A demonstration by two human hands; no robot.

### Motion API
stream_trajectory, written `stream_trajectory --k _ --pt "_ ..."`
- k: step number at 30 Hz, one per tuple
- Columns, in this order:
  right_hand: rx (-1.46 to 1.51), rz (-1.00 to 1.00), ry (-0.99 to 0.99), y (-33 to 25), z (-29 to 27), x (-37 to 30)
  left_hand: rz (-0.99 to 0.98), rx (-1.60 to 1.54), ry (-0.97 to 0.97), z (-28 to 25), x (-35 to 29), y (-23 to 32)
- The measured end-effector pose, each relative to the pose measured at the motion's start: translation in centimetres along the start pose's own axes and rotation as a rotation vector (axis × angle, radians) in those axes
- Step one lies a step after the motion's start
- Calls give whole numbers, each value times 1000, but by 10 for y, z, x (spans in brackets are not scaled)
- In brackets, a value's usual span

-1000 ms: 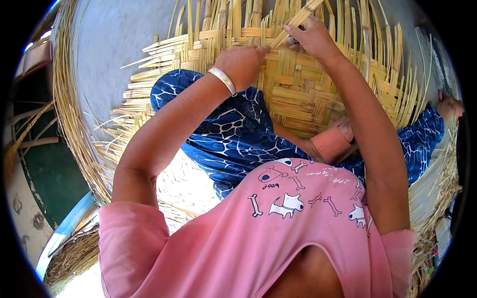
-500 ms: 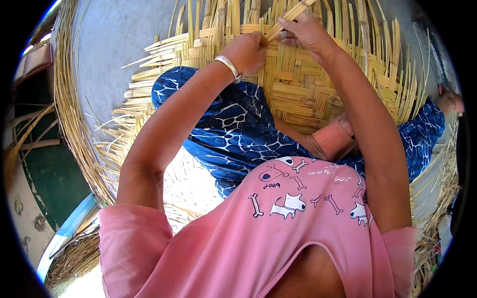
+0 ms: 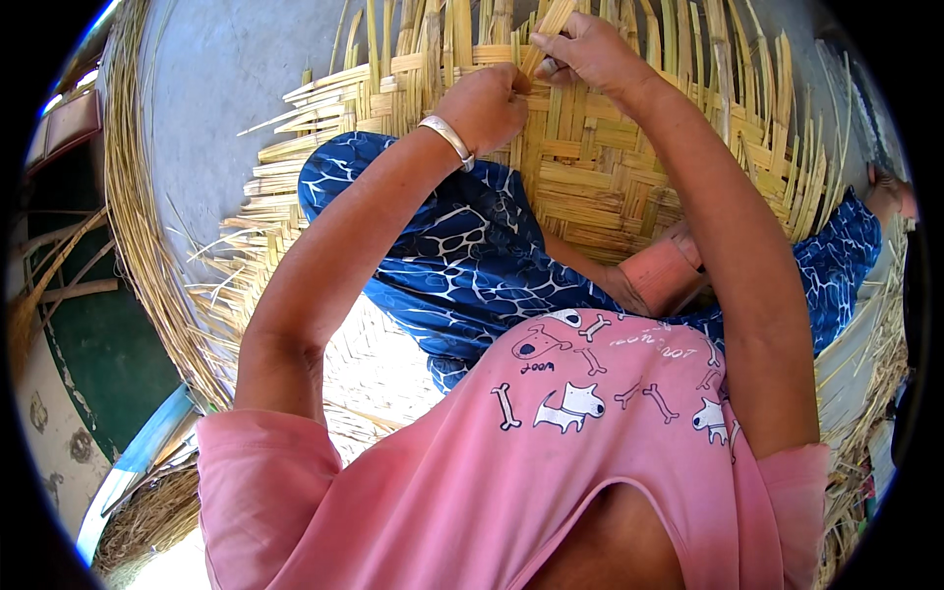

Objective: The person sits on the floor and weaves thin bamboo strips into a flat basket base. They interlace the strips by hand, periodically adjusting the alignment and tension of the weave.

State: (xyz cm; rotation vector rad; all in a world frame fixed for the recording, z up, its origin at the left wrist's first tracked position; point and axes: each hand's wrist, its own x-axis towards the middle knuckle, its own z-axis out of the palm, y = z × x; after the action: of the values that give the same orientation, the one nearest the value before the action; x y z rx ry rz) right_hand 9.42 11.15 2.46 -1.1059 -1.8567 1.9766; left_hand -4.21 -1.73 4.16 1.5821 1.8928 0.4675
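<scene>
I'm looking on at a half-made mat [image 3: 580, 187] of split yellow strips, lying on the grey floor [image 3: 216, 108] and partly covered by the person's blue patterned trousers [image 3: 462, 231]. Both hands are busy near its far edge.

The right hand [image 3: 595, 59] has its grip closed in a pinch, thumb against fingers, on a flat pale strip [image 3: 554, 22] that slants up and out of view. The left hand [image 3: 487, 106], with a silver bangle [image 3: 449, 143] at the wrist, is curled in just beside the lower end of that strip. Its fingertips are turned away from me, so I cannot tell how tightly its grip is closed, or whether it has the strip or the mat's edge.

As for progress, I'd call it partway. The middle is done: crossing strips lie close together in a tight weave, up to about where the hands are. Beyond them the long upright strips [image 3: 457, 34] stand apart, with little or nothing crossing them, so that stretch looks left to fill. On the left, the crosswise ends [image 3: 275, 187] stick out ragged and uneven; that side has no finished border that I can see.
</scene>
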Motion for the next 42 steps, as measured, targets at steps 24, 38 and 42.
stream_trajectory --k 24,38,42 --pt "-584 -266 46 12 11 4 -27 -81 -133 -7 2 1" --pt "-184 -103 85 19 10 -11 -100 -88 -164 0 -6 9" --pt "-22 -64 12 12 8 -12 -87 -97 -148 0 -8 9"
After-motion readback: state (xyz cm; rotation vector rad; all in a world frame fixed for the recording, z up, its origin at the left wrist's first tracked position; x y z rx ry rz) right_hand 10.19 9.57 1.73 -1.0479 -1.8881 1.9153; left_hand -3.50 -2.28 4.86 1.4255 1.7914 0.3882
